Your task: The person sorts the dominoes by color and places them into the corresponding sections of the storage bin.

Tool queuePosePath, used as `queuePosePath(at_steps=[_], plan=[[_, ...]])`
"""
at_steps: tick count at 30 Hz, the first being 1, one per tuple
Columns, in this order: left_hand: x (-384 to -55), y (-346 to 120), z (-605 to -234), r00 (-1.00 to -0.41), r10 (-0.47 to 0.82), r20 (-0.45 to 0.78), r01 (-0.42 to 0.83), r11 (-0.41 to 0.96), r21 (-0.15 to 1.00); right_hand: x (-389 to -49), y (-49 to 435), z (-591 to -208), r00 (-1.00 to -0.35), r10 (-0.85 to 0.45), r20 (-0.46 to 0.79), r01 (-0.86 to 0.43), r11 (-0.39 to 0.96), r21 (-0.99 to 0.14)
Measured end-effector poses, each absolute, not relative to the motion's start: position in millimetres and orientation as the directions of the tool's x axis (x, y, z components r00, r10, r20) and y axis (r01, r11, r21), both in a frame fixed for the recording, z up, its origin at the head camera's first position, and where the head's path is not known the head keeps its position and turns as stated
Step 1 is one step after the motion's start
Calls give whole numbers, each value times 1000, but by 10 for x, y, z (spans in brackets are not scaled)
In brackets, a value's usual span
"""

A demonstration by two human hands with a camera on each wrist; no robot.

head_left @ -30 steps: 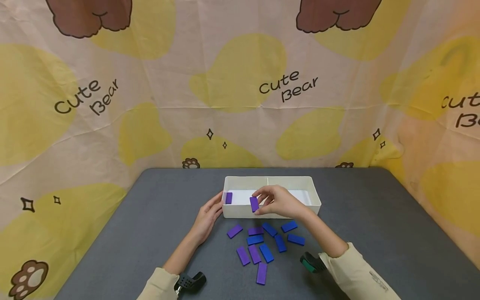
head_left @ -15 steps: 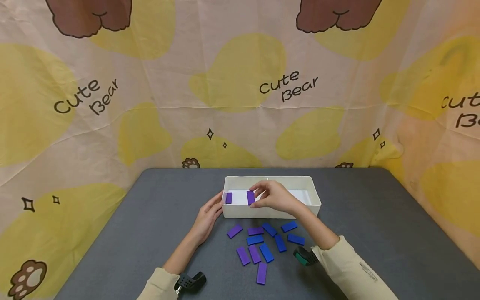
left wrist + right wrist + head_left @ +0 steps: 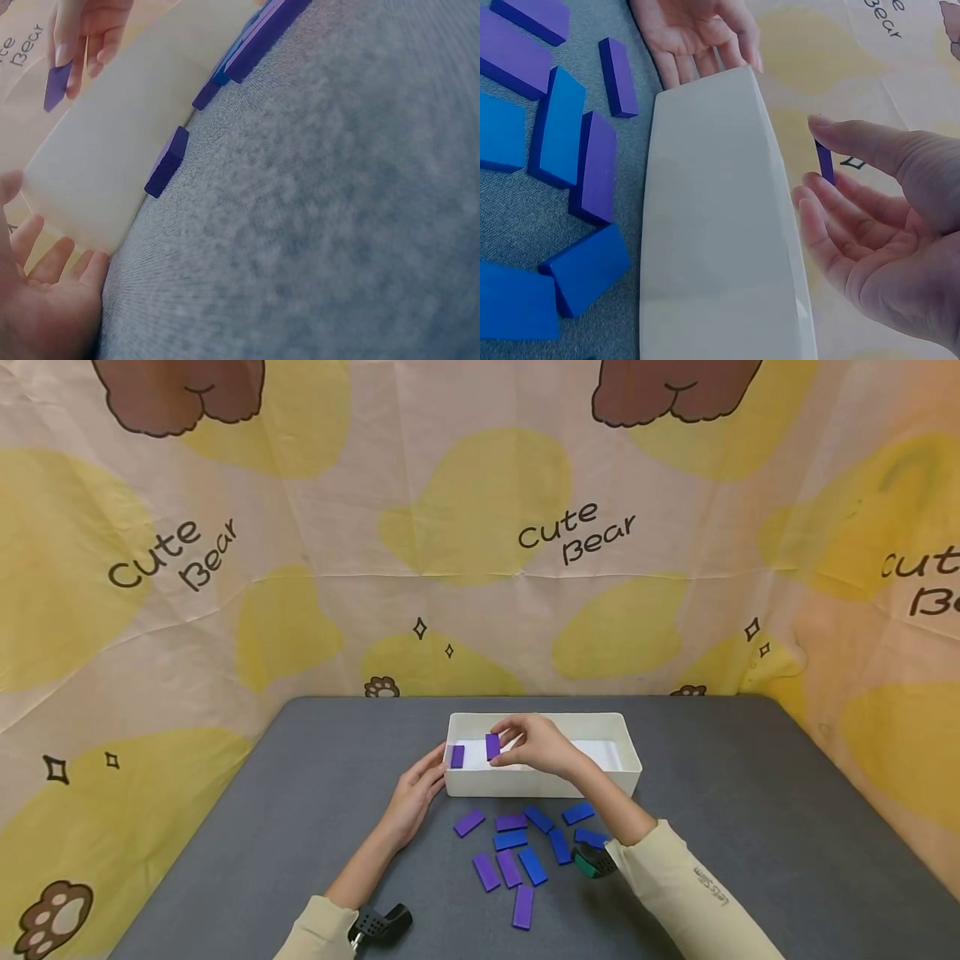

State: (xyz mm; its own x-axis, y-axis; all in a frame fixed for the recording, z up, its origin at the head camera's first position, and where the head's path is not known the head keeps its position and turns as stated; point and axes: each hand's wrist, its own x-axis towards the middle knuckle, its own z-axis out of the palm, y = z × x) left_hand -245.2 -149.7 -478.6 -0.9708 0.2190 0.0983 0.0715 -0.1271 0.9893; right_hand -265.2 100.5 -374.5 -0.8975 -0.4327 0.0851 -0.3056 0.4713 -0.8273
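Between thumb and fingers my right hand (image 3: pixel 538 747) pinches a purple block (image 3: pixel 492 747), held over the left half of a white box (image 3: pixel 517 783). The same purple block (image 3: pixel 824 161) appears edge-on in the right wrist view, above the box's rim. Another purple block (image 3: pixel 457 757) lies inside the box at its left end. My left hand (image 3: pixel 412 795) rests with extended fingers against the box's left end; in the left wrist view its fingers (image 3: pixel 51 261) touch the corner of the wall.
In front of the box, several purple blocks (image 3: pixel 522 907) and blue blocks (image 3: pixel 533 865) lie scattered on the grey table (image 3: pixel 360 752). A divider splits the box into two compartments. A patterned cloth (image 3: pixel 465 527) hangs behind the table.
My right hand has carried the purple block leftward and farther back, from the box's front wall to over its left compartment. The left hand has stayed put.
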Motion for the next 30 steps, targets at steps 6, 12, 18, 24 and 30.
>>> queuePosePath(at_steps=[6, 12, 18, 24, 30], plan=[[-2462, -1499, -4802, -969, 226, 104, 74, -138, 988, -2703, 940, -3766, -904, -419, 92, -303, 472, -828], [-2467, -1503, -4802, -965, 234, 117, 82, -152, 985, -2778, 878, -3830, -916, -390, 91, -283, 469, -836], [-2475, -1500, -4803, -966, 233, 113, 78, -151, 985, -2844, 791, -3894, -932, -357, 64, -240, 475, -846], [-2473, -1502, -4798, -967, 233, 107, 74, -147, 986, -2919, 712, -3964, -939, -342, 43, -208, 464, -861], [-2472, -1516, -4818, -960, 243, 140, 110, -130, 985, -2976, 649, -4018, -945, -325, 23, -172, 440, -881]])
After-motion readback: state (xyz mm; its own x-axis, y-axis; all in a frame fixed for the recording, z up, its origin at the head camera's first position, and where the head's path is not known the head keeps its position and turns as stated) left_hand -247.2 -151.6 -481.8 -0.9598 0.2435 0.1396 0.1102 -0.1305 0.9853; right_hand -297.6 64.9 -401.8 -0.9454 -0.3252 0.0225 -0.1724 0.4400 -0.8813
